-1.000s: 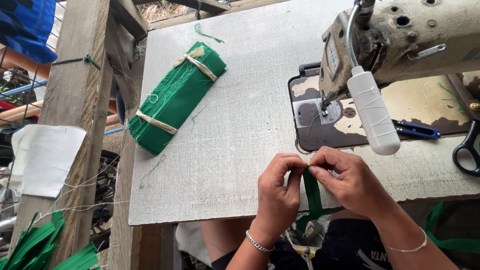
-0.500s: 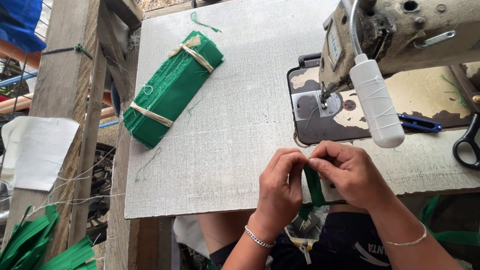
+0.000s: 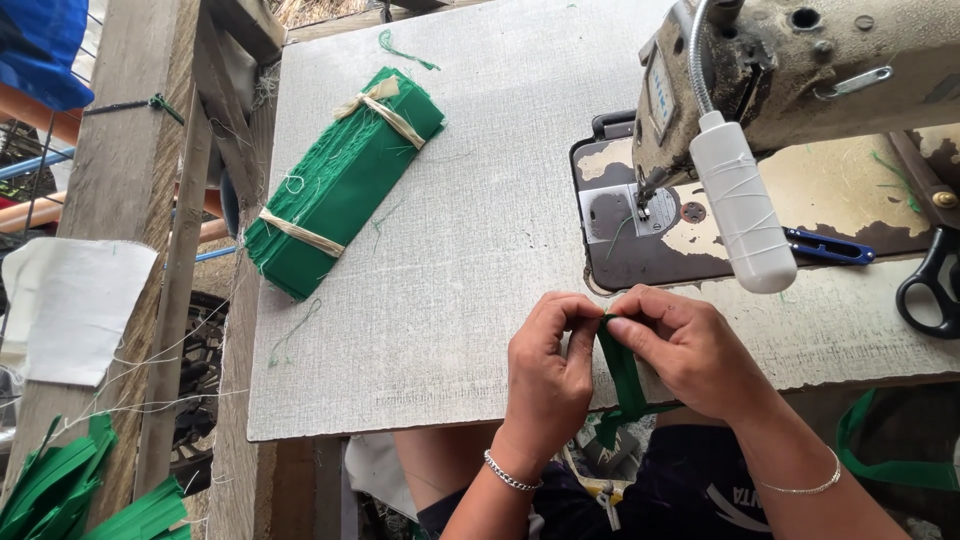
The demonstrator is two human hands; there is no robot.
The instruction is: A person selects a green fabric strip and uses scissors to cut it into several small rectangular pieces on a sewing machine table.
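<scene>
Spreading across most of the view is a grey worktable (image 3: 450, 300), with a worn sewing machine (image 3: 800, 70) sitting at its right end and a white lamp (image 3: 742, 205) hanging off the machine over the needle plate. Lying near the table's left edge is a bundle of green cloth (image 3: 340, 185), tied with pale strips at both ends and well apart from the hands. At the near edge, the left hand (image 3: 548, 375) and the right hand (image 3: 690, 350) are meeting fingertip to fingertip, both pinching shut on the top of a narrow green strip (image 3: 625, 375), which is trailing down between them over the table edge toward the person's lap. Black scissors (image 3: 930, 285) are resting at the far right, and small blue snips (image 3: 830, 247) are lying on the machine bed just beside the lamp.
</scene>
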